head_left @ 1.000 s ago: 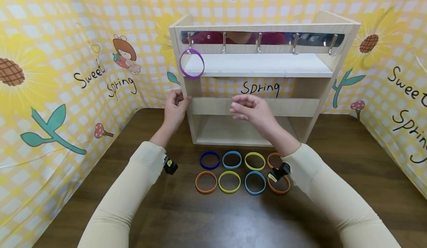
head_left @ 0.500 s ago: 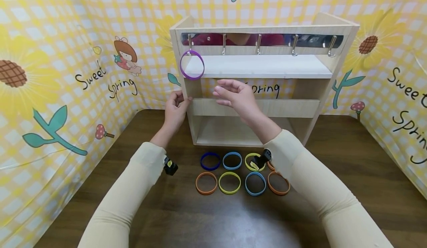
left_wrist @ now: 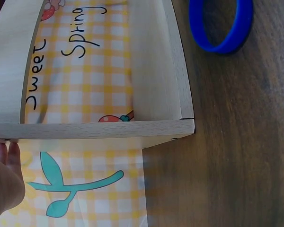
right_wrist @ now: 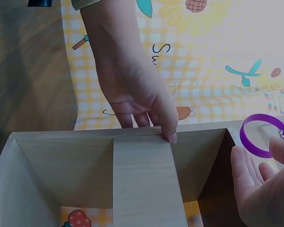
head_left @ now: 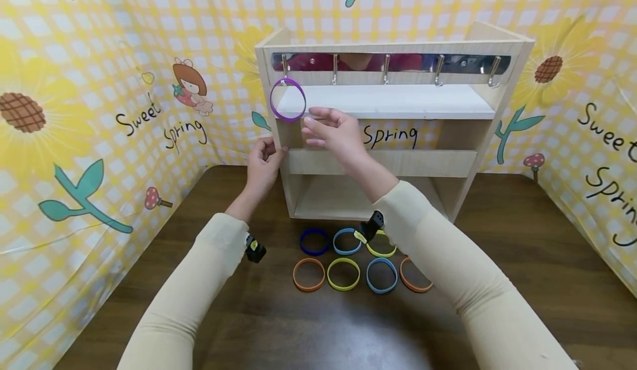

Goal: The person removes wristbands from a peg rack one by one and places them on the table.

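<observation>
A purple silicone wristband [head_left: 287, 100] hangs from the leftmost hook of a small wooden shelf unit [head_left: 380, 162]. Beside the band's lower right edge is my right hand [head_left: 334, 133], fingers loosely bent and holding nothing. In the right wrist view that hand [right_wrist: 267, 189] lies close to the purple band [right_wrist: 255, 137]; whether they touch I cannot tell. My left hand [head_left: 262, 165] grips the unit's left side panel. Its thumb lies over the front edge and its fingers rest against the outer face, as the right wrist view shows of the left hand [right_wrist: 137, 90].
On the brown table [head_left: 318, 331] before the unit lie several wristbands in two rows, including a dark blue one [head_left: 314, 241], an orange one [head_left: 308, 275], a yellow one [head_left: 343, 274] and a light blue one [head_left: 381, 275]. My right forearm hides part of the rows. Several metal hooks [head_left: 386, 70] line the top rail.
My right hand has moved left and slightly up, from the middle of the unit to beside the purple wristband. The left hand keeps its hold on the side panel.
</observation>
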### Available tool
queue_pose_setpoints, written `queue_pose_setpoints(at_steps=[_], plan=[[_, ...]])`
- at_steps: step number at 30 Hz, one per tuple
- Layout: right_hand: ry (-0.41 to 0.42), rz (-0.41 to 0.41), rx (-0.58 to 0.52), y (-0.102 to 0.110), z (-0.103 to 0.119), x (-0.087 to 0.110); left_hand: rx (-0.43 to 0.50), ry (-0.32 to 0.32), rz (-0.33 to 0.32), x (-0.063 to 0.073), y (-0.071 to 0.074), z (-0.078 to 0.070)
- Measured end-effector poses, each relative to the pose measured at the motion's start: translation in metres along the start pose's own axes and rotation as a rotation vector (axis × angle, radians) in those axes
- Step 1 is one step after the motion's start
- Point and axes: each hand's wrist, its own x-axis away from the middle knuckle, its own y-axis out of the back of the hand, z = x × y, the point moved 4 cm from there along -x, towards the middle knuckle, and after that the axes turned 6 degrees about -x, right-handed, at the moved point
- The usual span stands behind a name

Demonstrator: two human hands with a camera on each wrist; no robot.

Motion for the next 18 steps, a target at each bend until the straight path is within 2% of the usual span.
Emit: queue_pose_setpoints(at_steps=[10, 18], plan=[[-0.047, -0.051, 0.004, -0.009, -0.003, -0.004, 0.005, 0.012, 0.007, 0.002, 0.0, 0.001], [-0.028, -0.088, -0.072, -0.018, 0.0, -0.008, 0.018, -0.01, 0.003, 0.0, -0.001, 0.001]])
